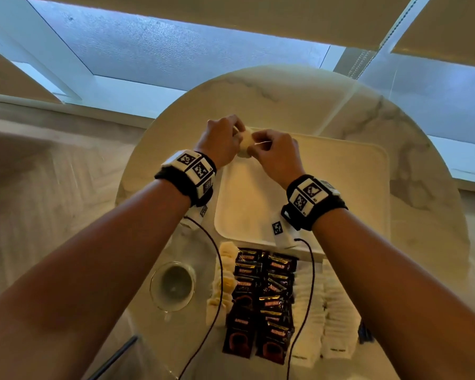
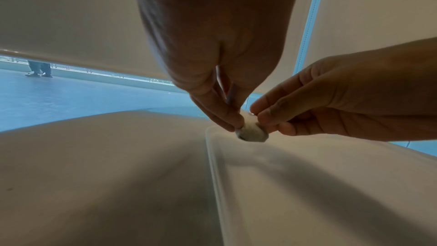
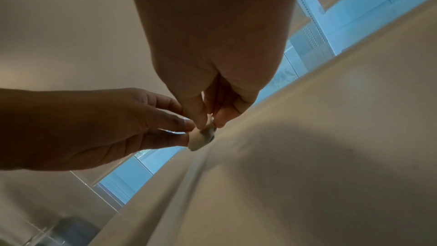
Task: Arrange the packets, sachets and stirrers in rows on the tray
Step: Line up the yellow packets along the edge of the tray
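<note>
Hands met at the far left corner of the tray (image 1: 340,171). One small pale sachet (image 1: 246,144) was pinched from both sides: left hand (image 1: 221,139) by thumb and fingertips, right hand (image 1: 276,154) likewise, both grips closed tight on it. Sachet was held just above the tray rim; contact could not be told. Dark packets (image 1: 262,300) and white sachets (image 1: 317,311) were laid in rows on the desk (image 1: 422,229), nearer than the tray. Glass (image 1: 172,286) was seen left of them.
</note>
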